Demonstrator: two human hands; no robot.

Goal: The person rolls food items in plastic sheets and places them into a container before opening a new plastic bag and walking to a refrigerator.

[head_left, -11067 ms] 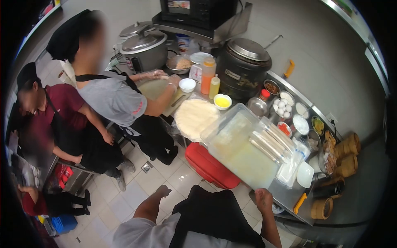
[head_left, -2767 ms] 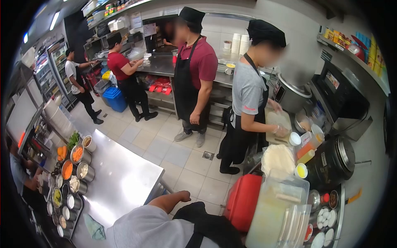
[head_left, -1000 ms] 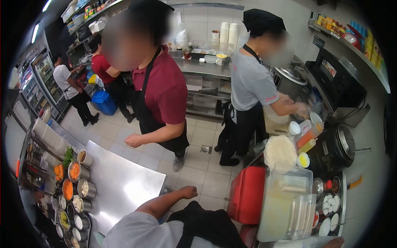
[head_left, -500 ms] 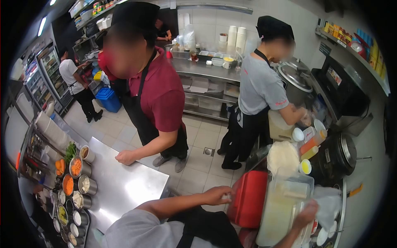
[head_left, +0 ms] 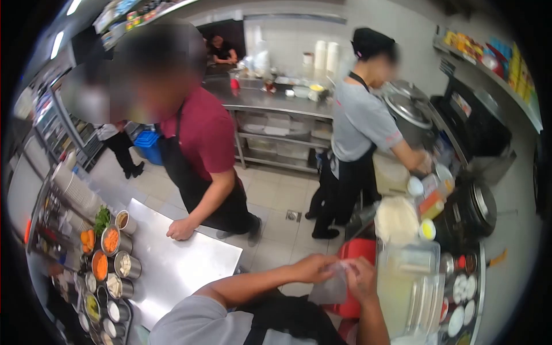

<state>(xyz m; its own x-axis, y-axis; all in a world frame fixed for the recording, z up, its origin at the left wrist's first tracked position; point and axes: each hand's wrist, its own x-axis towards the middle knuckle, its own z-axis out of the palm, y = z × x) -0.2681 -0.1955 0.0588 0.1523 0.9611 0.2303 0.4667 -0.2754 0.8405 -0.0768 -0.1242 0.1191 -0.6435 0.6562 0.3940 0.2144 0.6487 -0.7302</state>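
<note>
Both my hands are together in front of my apron, pinching a thin clear plastic bag point(head_left: 332, 290). My left hand point(head_left: 316, 268) is closed on its edge from the left. On the other side, my right hand point(head_left: 361, 279) grips the bag's upper end with bent fingers. The plastic hangs down between the hands and overlaps a red container point(head_left: 352, 250) behind it. Right of my right hand is a counter with a clear lidded tub point(head_left: 425, 299) and a pale round sheet point(head_left: 397, 221).
A steel table point(head_left: 172, 253) with several metal pots of cut vegetables point(head_left: 117, 240) stands at left. Across it, a person in a maroon shirt point(head_left: 207, 132) rests a fist on the edge. Another person in grey point(head_left: 362, 121) works at the right counter beside a large cooker point(head_left: 408, 109).
My right hand has come from the right counter to meet my left, bringing the clear plastic with it. My left hand now holds it too. The view has shifted slightly.
</note>
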